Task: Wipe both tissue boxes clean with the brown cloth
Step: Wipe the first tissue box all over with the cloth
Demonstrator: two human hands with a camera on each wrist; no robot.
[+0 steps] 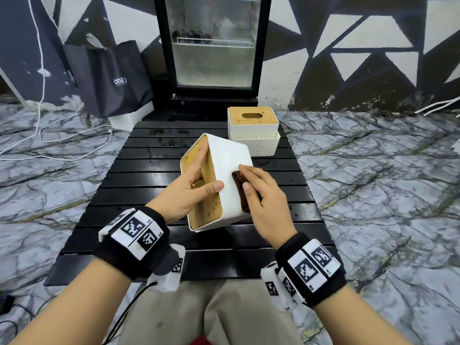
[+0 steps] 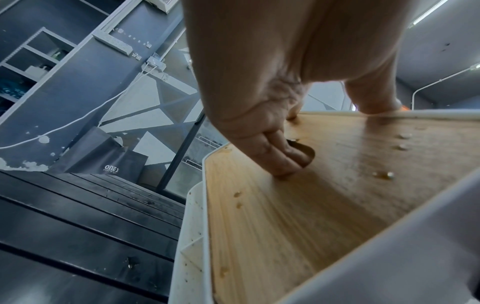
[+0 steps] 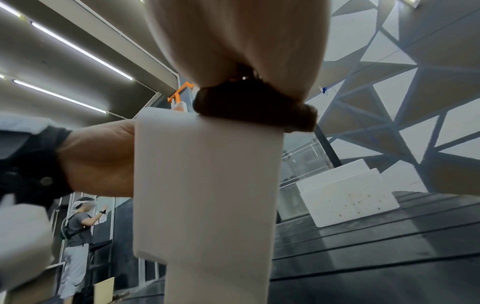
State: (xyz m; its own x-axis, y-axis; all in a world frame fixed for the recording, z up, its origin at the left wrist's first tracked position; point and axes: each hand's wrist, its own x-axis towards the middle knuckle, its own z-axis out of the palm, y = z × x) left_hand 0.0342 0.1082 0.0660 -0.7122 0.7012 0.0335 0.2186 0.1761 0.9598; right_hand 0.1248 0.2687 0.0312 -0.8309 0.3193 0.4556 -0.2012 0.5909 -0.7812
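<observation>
Slatted table (image 1: 139, 170); left hand (image 1: 184, 192) around lid-left, lengthwise-away tissue box (image 1: 227, 165), right hand (image 1: 266, 197) around cloth (image 1: 237, 180).

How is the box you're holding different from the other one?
The near box is tipped on its side in the left hand, lid facing left; the far box stands upright on the table, lid up. The brown cloth in the right hand touches only the near box. Both are white with wooden lids.
</observation>
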